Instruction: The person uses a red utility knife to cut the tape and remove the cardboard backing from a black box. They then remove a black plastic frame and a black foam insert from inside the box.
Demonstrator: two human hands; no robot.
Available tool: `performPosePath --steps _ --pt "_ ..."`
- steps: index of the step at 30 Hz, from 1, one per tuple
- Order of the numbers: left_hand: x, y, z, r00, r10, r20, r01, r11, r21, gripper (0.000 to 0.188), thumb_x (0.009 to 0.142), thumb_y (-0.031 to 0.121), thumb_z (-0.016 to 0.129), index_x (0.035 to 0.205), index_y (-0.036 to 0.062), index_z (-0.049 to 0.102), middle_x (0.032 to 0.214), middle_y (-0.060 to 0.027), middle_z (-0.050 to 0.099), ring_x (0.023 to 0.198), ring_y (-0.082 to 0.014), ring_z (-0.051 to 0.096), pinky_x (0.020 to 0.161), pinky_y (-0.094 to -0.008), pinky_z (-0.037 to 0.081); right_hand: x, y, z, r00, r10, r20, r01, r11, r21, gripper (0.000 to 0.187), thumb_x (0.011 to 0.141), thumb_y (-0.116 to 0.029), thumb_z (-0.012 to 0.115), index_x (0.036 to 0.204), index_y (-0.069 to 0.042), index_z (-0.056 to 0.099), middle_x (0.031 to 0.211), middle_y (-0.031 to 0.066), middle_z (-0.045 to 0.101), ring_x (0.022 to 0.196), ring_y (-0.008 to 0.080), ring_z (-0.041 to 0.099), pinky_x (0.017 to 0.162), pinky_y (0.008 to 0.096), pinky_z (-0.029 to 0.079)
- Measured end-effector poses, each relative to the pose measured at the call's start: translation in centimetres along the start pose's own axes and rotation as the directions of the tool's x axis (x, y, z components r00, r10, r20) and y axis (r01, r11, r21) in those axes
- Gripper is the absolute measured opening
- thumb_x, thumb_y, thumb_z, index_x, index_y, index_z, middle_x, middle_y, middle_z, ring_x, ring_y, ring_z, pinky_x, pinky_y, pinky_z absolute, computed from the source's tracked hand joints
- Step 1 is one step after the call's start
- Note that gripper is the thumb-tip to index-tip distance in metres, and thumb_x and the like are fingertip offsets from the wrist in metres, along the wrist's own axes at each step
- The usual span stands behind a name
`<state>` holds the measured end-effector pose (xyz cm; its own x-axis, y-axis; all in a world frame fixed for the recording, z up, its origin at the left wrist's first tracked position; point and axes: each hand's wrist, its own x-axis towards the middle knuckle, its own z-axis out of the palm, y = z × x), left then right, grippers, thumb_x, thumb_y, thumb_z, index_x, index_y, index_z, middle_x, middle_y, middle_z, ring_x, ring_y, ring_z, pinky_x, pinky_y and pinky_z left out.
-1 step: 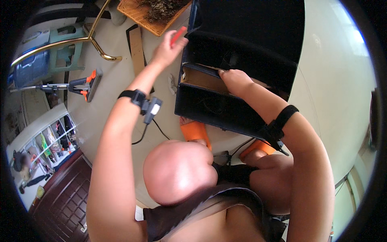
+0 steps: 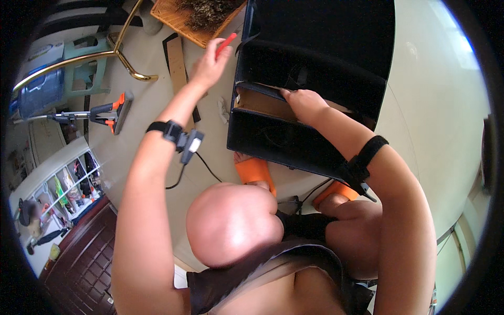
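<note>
My left hand is closed around a slim red-handled tool, just left of a large black box. The tool's exact kind is hard to make out; its far end points toward the box's upper left edge without visible contact. My right hand grips a dark edge panel of the box, thumb on top and the other fingers mostly hidden. Below that panel a gap shows the tan inner board. A loose dark strip sticks out at the box's left side.
A wicker basket of dried plants stands at the far left of the box, near a tan board. Further left are a gold metal leg and a floor-cleaner head. My feet in orange slippers flank the box's near side.
My left hand, still holding the red-handled tool, has shifted slightly left, away from the box's edge. My right hand stays nearly in place on the panel.
</note>
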<state>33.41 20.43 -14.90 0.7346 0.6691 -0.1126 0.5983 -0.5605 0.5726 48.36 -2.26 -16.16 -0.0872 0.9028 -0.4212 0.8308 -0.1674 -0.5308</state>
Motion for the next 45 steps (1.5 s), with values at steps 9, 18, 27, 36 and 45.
performPosePath --steps 9,18,27,36,45 --pt "2.6 11.5 0.3 0.523 0.105 0.846 -0.832 0.281 0.479 0.015 0.074 0.018 0.056 0.084 0.0136 0.067 0.086 -0.0079 0.065 0.079 -0.0237 0.063 0.065 -0.0328 0.049 1.3 -0.9 -0.5 0.997 0.045 -0.063 -0.033 0.984 0.177 0.039 0.081 -0.005 0.045 0.12 -0.012 0.049 0.095 0.0137 0.063 0.089 0.0282 0.061 0.078 0.0362 0.049" --pt "4.6 11.5 4.9 0.357 -0.169 0.919 -0.913 0.144 0.382 0.015 0.072 0.011 0.055 0.078 0.0095 0.068 0.084 -0.0085 0.066 0.081 -0.0236 0.063 0.07 -0.0344 0.049 1.4 -0.9 -0.4 0.997 0.044 -0.055 -0.033 0.982 0.188 0.036 0.084 -0.007 0.044 0.119 -0.014 0.051 0.096 0.013 0.063 0.09 0.0279 0.061 0.078 0.0361 0.049" --pt "4.3 12.3 5.7 0.313 -0.354 0.881 -0.909 0.158 0.387 0.016 0.071 0.011 0.057 0.083 0.009 0.068 0.087 -0.0089 0.066 0.084 -0.0237 0.063 0.071 -0.0351 0.049 1.1 -1.0 -0.5 0.999 0.041 -0.007 -0.039 0.981 0.188 0.034 0.085 -0.009 0.043 0.117 -0.014 0.052 0.098 0.0129 0.062 0.092 0.0275 0.061 0.078 0.0363 0.049" --pt "4.0 12.6 3.1 0.45 -0.181 0.874 -0.834 0.264 0.484 0.014 0.072 0.013 0.057 0.08 0.0067 0.068 0.083 -0.0118 0.066 0.082 -0.026 0.063 0.07 -0.0355 0.05 1.0 -0.8 -1.1 0.998 0.06 0.012 -0.061 0.981 0.182 0.035 0.084 -0.007 0.044 0.117 -0.015 0.052 0.099 0.0126 0.062 0.092 0.0276 0.06 0.079 0.0362 0.049" --pt "3.8 11.5 4.8 0.408 -0.223 0.885 -0.865 0.216 0.453 0.016 0.07 0.01 0.057 0.081 0.0082 0.068 0.087 -0.0103 0.066 0.084 -0.0254 0.063 0.07 -0.0363 0.049 1.2 -0.5 -1.0 0.999 0.054 0.008 -0.054 0.978 0.202 0.037 0.084 -0.009 0.044 0.119 -0.018 0.051 0.1 0.0132 0.062 0.094 0.0282 0.06 0.082 0.0371 0.048"
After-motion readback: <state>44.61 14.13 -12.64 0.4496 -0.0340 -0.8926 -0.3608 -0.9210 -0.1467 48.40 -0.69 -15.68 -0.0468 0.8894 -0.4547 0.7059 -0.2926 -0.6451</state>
